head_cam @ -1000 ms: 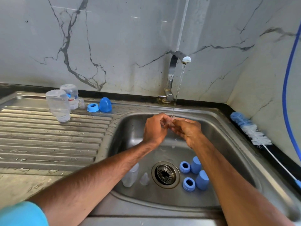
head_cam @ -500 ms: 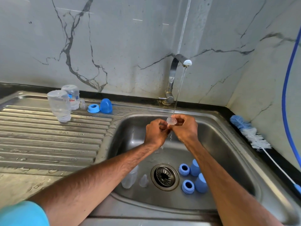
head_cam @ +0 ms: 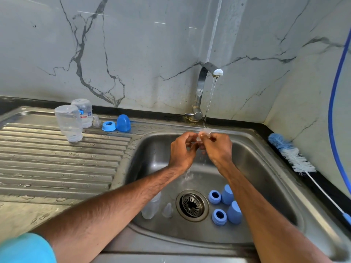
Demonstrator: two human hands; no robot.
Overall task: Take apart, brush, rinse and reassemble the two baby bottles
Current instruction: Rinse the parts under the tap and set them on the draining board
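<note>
Teat: clear soft silicone teat (head_cam: 205,132) — in the tap stream (head_cam: 209,103), over the sink basin (head_cam: 152,152).
Hands: left hand (head_cam: 182,150) and right hand (head_cam: 218,149) both curled, fingertips pinching the teat.
In sink: clear bottle (head_cam: 152,205) part hidden by left forearm; second teat (head_cam: 167,210); blue rings (head_cam: 215,196) and domed blue caps (head_cam: 234,212) beside the drain strainer (head_cam: 192,205).
Drainboard (head_cam: 57,164): ribbed steel, wet — upturned bottles (head_cam: 68,123), small teat (head_cam: 96,121), lone blue ring (head_cam: 108,126), lone blue cap (head_cam: 123,123).
Right worktop: bristly blue-white bottle brush (head_cam: 290,152).
</note>
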